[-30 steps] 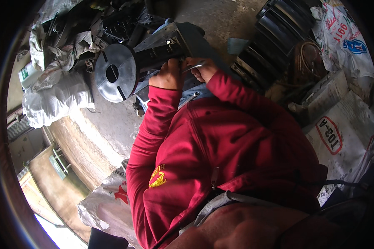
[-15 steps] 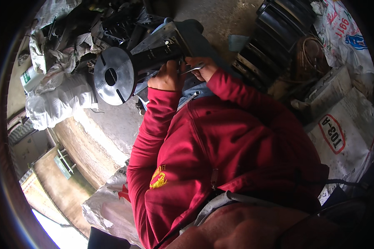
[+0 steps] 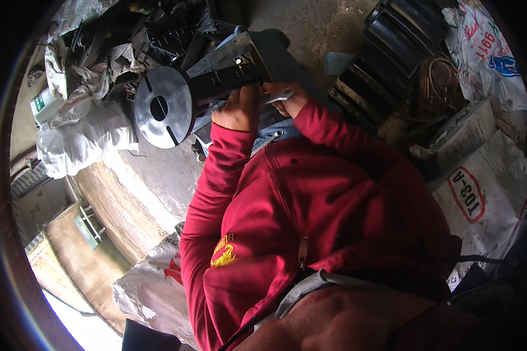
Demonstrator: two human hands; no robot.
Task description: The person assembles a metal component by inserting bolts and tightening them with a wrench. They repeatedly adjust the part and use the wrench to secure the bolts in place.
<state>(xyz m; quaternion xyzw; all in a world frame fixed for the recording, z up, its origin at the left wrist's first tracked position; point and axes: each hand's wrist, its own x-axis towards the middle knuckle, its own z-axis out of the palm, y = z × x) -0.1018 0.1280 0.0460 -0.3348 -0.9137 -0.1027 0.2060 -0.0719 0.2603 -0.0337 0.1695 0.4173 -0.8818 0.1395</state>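
Observation:
Across my lap lies a dark metal assembly (image 3: 225,76): a long black body with small bolts on top. At its left end is a round grey steel disc (image 3: 178,105) with a centre hole and slots. My left hand (image 3: 238,111) is closed at the near edge of the black body; its fingertips are hidden behind the knuckles. Just to the right, my right hand (image 3: 288,100) grips a silver wrench (image 3: 275,98), which slants between the two hands. What the wrench's far end touches is hidden by my fingers.
Dark metal parts (image 3: 170,35) are heaped at the far left beside plastic-wrapped bundles (image 3: 88,140). Curved black pieces (image 3: 386,52) are stacked at the right, near a coil of brown cord (image 3: 439,82) and white printed sacks (image 3: 480,175). Another sack (image 3: 152,286) lies at the lower left.
The wrench has turned in my right hand, so its broad face and end now show. My left hand stays at nearly the same spot on the black body.

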